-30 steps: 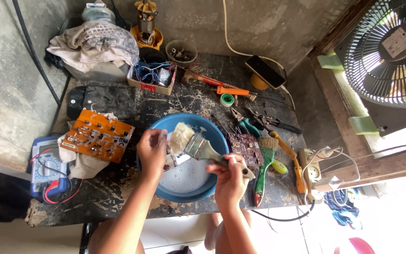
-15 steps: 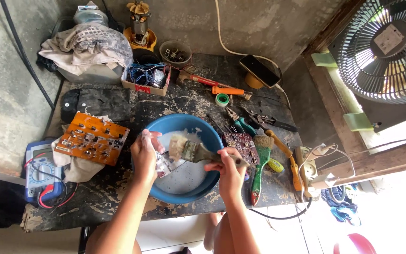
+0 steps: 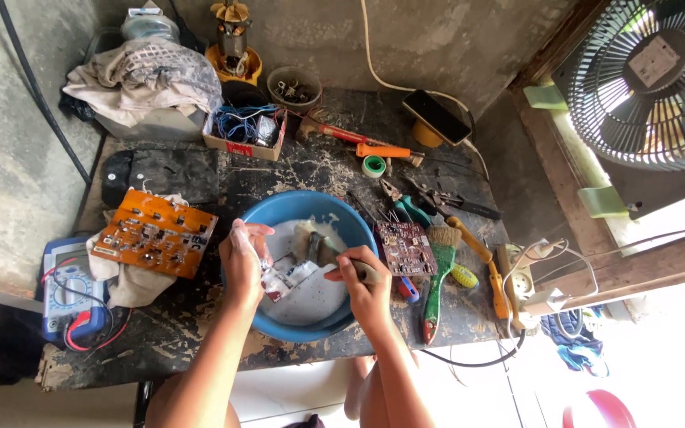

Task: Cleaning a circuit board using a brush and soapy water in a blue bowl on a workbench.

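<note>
Over the blue bowl (image 3: pixel 279 212) at the middle of the dark, scuffed tabletop (image 3: pixel 319 170), the left hand (image 3: pixel 241 265) is clenched around a small wet circuit board (image 3: pixel 283 279), holding it just above the bowl's pale inside. The right hand (image 3: pixel 365 287) grips the handle of a paintbrush (image 3: pixel 320 247), whose bristles lie against the board's upper end. An orange circuit board (image 3: pixel 154 232) rests on a cloth to the left beside a multimeter (image 3: pixel 65 289), while a green-handled brush (image 3: pixel 438 273), a purple board (image 3: pixel 404 247) and pliers (image 3: pixel 410 208) lie just right of the bowl.
</note>
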